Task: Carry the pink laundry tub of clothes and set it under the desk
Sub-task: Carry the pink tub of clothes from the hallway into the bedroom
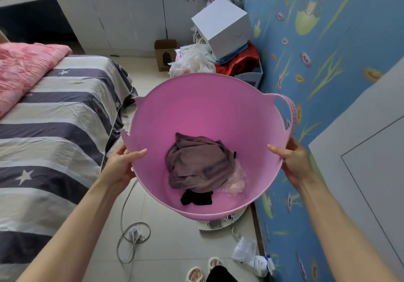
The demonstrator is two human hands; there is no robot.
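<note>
Tub point(196, 106) pink, round, holding mauve garment point(196, 163), possibly sock; both hands pinching rim.

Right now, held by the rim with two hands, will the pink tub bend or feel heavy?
The pink tub probably flexes: its thin rim looks bowed between the left hand and right hand. Likely light, since only a few clothes lie inside. They may slide if it tilts.
</note>
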